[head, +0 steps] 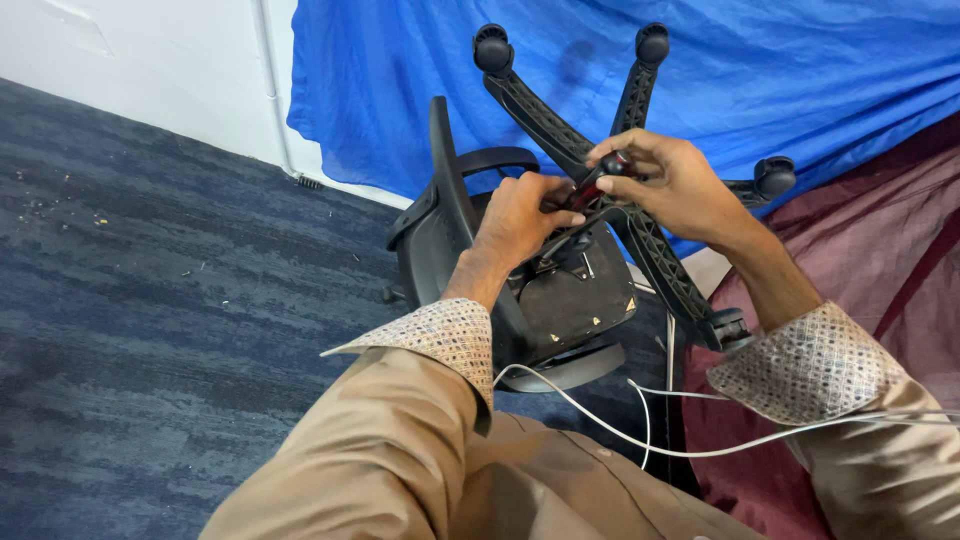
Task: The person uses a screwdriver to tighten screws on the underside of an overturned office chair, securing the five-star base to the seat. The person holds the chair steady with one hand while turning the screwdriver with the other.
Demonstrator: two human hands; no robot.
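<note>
Black office chair lies overturned, its star base under both hands; left hand and right hand pinch a small red-and-black tool between them

— Are any packages, labels, signs or screens seen in the head view?
— None are seen. No printed surface, carton or display is shown anywhere within the frame.
</note>
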